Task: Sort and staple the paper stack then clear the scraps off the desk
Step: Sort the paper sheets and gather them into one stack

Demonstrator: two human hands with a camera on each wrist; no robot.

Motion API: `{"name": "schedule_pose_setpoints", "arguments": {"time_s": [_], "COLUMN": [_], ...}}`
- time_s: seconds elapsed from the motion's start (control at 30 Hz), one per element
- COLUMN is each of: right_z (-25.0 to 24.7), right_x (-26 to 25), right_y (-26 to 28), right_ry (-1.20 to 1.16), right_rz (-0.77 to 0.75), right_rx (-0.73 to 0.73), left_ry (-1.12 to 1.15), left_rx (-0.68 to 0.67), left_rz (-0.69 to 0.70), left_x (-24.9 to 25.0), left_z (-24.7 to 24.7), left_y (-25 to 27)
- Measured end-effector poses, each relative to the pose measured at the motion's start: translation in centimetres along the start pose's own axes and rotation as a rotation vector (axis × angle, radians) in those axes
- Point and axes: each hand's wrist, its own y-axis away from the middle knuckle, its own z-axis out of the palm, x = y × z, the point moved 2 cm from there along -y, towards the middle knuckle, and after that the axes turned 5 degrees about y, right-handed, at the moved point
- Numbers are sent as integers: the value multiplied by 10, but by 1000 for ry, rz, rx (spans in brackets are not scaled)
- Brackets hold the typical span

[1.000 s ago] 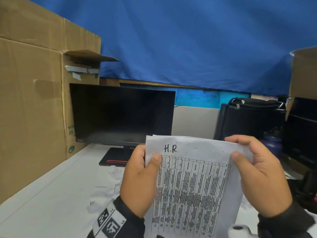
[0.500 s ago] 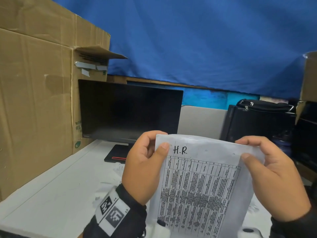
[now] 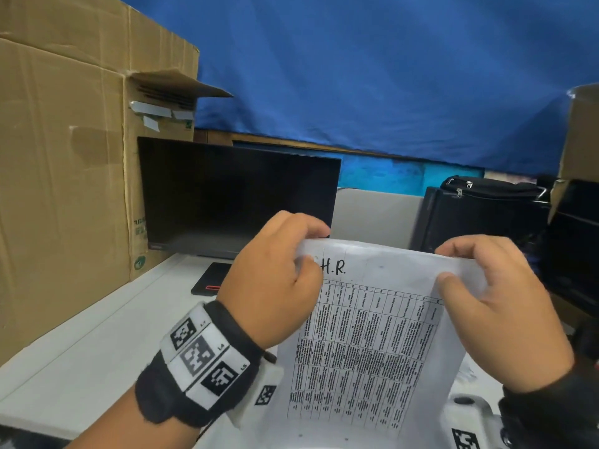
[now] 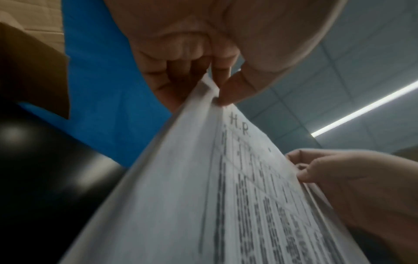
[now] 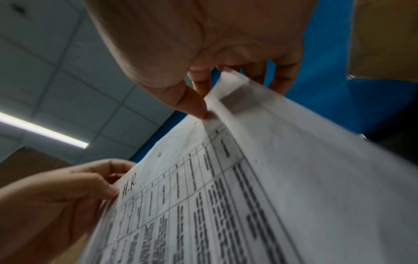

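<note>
Gripping the paper stack (image 3: 366,335) by its two top corners, both hands hold it upright above the white worktop (image 3: 97,345), in front of the dark monitor (image 3: 233,196). The left hand (image 3: 275,283) pinches the corner beside the handwritten "H.R.", thumb on the front sheet; half a second ago that thumb sat clear of the letters, and now it crowds the "H". The right hand (image 3: 499,312) pinches the opposite corner as before. A cardboard box (image 3: 64,173) stands at left.
</note>
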Motion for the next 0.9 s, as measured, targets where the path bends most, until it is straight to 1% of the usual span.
{"name": "schedule_pose_setpoints", "arguments": {"time_s": [0.07,0.13,0.17,0.27,0.37,0.5,0.57,0.63,0.67,0.7,0.73,0.8,0.87,0.9], "right_z": [-1,1,2,14,28,19,6,-8,-14,-18,-19,-12,8,22], "right_x": [-11,-25,-33,-55,-66,-58,-48,-33,-22,-12,1,23,41,49], "right_y": [0,1,1,-1,-8,-19,-22,-21,-19,-16,-13,-4,7,14], "right_ry": [282,525,581,634,661,707,733,709,643,518,329,-155,-669,-838], "right_rz": [-53,-128,-161,-256,-319,-266,-216,-145,-106,-66,-17,135,343,445], "right_rx": [-32,-79,-100,-134,-155,-191,-200,-183,-169,-159,-149,-110,-114,-131], "left_ry": [-159,-280,-308,-304,-249,-206,-106,-2,44,93,144,298,612,770], "left_rx": [-111,-156,-163,-171,-154,-136,-133,-149,-144,-124,-98,-55,-36,-21], "left_rz": [45,80,88,90,50,21,-13,-71,-93,-110,-129,-204,-361,-464], "left_x": [5,10,11,14,12,0,-6,-9,-9,-9,-9,-11,-18,-22], "left_z": [2,4,5,8,8,4,2,1,1,1,1,4,12,17], "left_y": [-6,-9,-9,-9,-9,-10,-10,-10,-9,-9,-8,-3,10,20]}}
